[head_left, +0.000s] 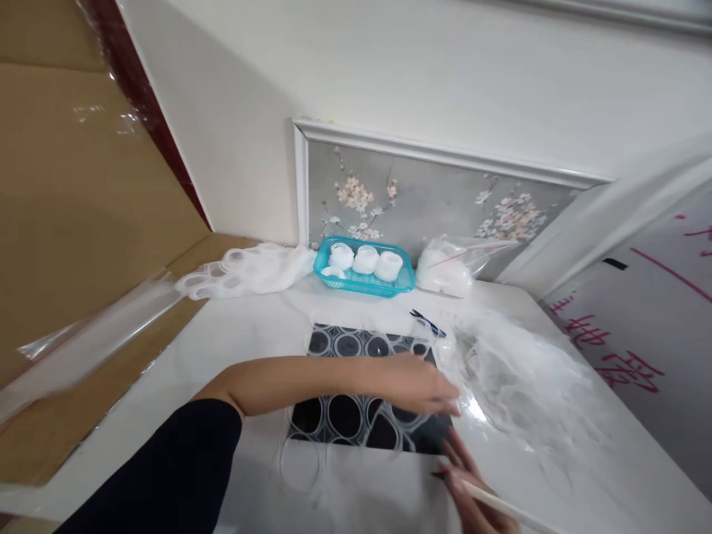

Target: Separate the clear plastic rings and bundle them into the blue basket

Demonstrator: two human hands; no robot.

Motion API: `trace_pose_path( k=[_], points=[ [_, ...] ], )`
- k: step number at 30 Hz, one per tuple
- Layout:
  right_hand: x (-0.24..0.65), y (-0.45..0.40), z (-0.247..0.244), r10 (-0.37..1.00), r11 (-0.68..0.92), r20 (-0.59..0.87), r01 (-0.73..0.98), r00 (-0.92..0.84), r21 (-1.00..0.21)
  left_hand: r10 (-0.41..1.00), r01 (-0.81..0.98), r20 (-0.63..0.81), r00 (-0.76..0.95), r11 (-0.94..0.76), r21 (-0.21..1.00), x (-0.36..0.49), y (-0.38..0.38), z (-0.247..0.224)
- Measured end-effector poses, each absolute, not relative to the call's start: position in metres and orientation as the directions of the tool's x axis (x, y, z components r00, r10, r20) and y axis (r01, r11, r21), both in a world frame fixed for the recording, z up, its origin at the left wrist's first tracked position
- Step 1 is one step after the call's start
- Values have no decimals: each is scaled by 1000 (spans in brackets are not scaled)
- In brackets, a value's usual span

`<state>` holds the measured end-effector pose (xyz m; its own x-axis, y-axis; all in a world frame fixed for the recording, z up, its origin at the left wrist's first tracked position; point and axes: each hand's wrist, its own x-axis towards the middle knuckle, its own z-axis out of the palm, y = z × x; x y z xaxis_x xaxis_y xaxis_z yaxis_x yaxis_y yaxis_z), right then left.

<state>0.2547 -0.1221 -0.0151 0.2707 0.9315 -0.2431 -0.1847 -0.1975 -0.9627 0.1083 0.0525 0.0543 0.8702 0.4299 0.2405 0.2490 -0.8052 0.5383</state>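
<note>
One white worktop [261, 326] fills most of what I see from here, its right side covered by a loose, sheer white heap [534, 393]. Next in size comes the dark sheet [345, 415] in front of me, with white ring-patterned mesh [325, 404] lying over it and some rings spilling past its near edge.

My left grip [417, 382] reaches across to the sheet's right side, palm down; it is blurred, so I cannot tell whether it pinches the mesh. My right grip [472, 489] sits by the near right corner, pinching a pale pen-like tool [500, 503] with a dark tip. Handled well, I judge, this calls for mesh laid flat and unstretched, light pressure from the left, and a tip well clear of those fingers and any stray strands.

At the back, a blue basket [364, 289] holds three white rolls [366, 259] in a row, plus a smaller white piece [334, 273] at its front left corner. Just beside it, a clear bag [461, 256] contains something white that I cannot make out. Smallest, blue-handled snips [431, 325] lie beyond the sheet.
</note>
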Motion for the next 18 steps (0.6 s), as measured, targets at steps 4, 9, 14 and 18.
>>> trace_pose_path(
  k=[4,9,14,18],
  points=[
    [176,-88,2,964,-259,-249,-126,-88,-958,609,380,364,705,-757,532,89,70,143],
    [112,-50,47,913,-180,-68,-249,-402,-952,719,525,549,427,-691,497,64,94,229],
    [132,-20,75,908,-82,70,-339,-412,-937,814,563,557,168,-543,623,25,112,288],
    [233,-6,88,988,120,143,-288,-61,-950,844,428,536,-7,-482,764,-32,96,314]
  ],
)
